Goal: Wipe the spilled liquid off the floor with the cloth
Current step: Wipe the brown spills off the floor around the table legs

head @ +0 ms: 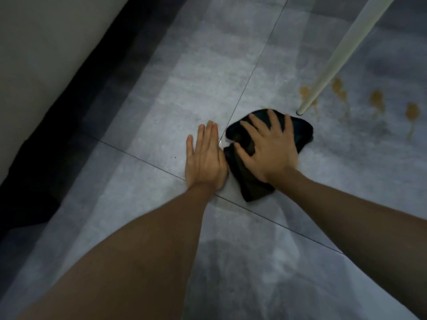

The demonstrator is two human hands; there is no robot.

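A dark crumpled cloth (302, 132) lies on the grey tiled floor (161, 116) near the middle of the view. My right hand (268, 148) presses down on it with fingers spread. My left hand (205, 158) lies flat on the tile just left of the cloth, fingers together, holding nothing. Brownish spilled liquid (376, 100) sits in several blotches and streaks on the floor to the upper right of the cloth, apart from it. A small wet glint shows between my two hands.
A thin white furniture leg (342, 54) slants down to the floor right beside the cloth's far edge, among the stains. A pale wall with a dark skirting strip (76, 93) runs along the left.
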